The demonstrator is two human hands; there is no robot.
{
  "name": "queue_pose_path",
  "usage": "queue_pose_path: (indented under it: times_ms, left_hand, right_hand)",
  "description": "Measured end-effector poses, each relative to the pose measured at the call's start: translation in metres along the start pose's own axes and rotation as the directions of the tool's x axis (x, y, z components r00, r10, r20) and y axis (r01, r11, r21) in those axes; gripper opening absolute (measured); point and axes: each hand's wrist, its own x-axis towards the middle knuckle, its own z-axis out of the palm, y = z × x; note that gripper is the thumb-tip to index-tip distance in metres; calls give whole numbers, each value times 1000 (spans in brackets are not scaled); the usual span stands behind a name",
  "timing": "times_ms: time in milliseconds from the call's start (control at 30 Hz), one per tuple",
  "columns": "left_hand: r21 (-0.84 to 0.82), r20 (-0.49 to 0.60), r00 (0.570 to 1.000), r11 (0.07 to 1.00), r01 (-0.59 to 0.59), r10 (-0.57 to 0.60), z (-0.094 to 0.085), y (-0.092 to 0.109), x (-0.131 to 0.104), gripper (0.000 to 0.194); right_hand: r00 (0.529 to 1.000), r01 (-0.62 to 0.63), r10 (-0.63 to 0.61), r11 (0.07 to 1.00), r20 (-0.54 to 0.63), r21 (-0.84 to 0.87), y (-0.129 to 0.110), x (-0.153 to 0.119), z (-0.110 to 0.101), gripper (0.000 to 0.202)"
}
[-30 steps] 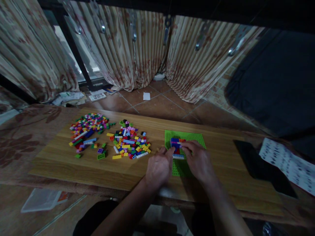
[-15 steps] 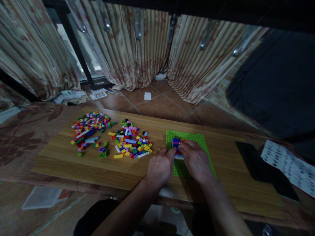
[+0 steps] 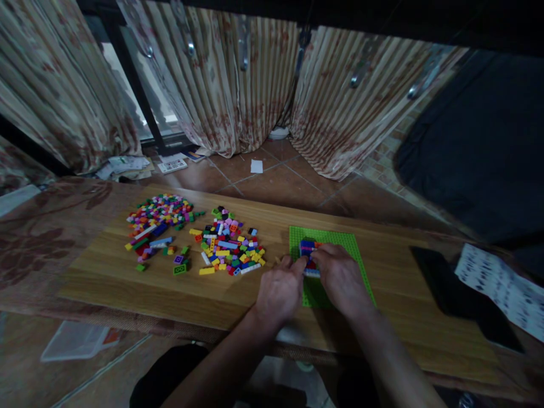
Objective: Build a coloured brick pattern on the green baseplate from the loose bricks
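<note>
A small block built of toy bricks (image 3: 306, 246), blue, purple, red and white, sits on a green studded baseplate (image 3: 342, 241). From the left, my left hand (image 3: 280, 289) braces it with an extended index finger, the other fingers curled in. My right hand (image 3: 342, 275) covers the block's right part, its fingers closed on the bricks. Both sets of fingertips meet close together at the block, and they hide much of it. Any single small brick between them cannot be made out.
Loose toy bricks (image 3: 229, 246) lie spread left of the baseplate, with a second pile (image 3: 164, 209) farther left. On the right are a black flat panel (image 3: 450, 289) and a printed sheet (image 3: 501, 283). A clear plastic container (image 3: 72, 341) rests below the wooden board's (image 3: 140, 292) near edge.
The whole view has shifted slightly. Both hands stay at the brick block in nearly the same pose, with only slight finger movement.
</note>
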Motion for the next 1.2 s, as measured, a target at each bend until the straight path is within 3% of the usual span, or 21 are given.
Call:
queue_pose_path:
  times_ms: [167,367,733,1067,1200]
  left_hand:
    - [0,14,1000,1000,-9,9,1,-1,0,38]
    - [-22,11,1000,1000,-11,12,2,0,2,39]
    - [-35,20,1000,999,-13,13,1,1,3,39]
    - [-33,15,1000,999,-10,11,1,1,4,36]
    - [-37,40,999,999,13,-12,0,1,4,37]
  right_hand:
    - [998,54,-53,998,25,-31,3,1,-3,22]
    - [982,143,-126,982,139,-120,3,6,-13,22]
    - [969,180,-137,960,205,-212,-3,11,-16,22]
    - [986,87,-85,996,144,-10,21,11,-17,27]
    - [975,120,-104,991,198,-67,17,11,-21,24]
